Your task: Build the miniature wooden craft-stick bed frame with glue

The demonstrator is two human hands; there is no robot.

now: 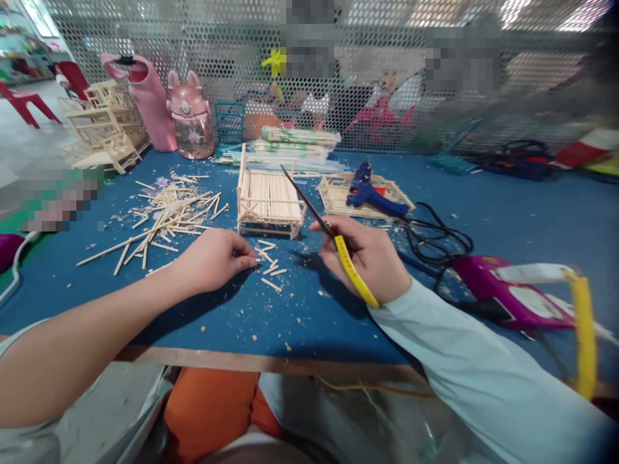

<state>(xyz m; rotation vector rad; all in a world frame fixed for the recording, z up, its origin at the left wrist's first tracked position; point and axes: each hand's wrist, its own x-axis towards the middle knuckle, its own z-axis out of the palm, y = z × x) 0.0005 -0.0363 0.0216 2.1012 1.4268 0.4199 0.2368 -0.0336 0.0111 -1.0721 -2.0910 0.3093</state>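
My right hand (pixel 365 258) is wrapped round a pair of scissors (pixel 349 265) with a yellow handle, its dark pointed blades angled up and left. My left hand (pixel 213 258) is closed near the table top, thumb and fingertips together; whatever they may pinch is too small to make out. Beside its fingertips lie several short cut pieces of stick (pixel 271 266). Just beyond both hands stands a small chair-like frame (pixel 271 196) built of thin wooden sticks, with a slatted top; the scissor tips overlap it in view, and neither hand touches it.
Loose sticks (pixel 167 216) and crumbs lie left. A blue glue gun (pixel 370 193) rests on another stick frame (pixel 333 196), its black cord (pixel 442 241) trailing right towards a purple device (pixel 515 293). Behind are packaged sticks (pixel 294 145), pink bottles (pixel 193 122) and a perforated metal screen (pixel 217 45).
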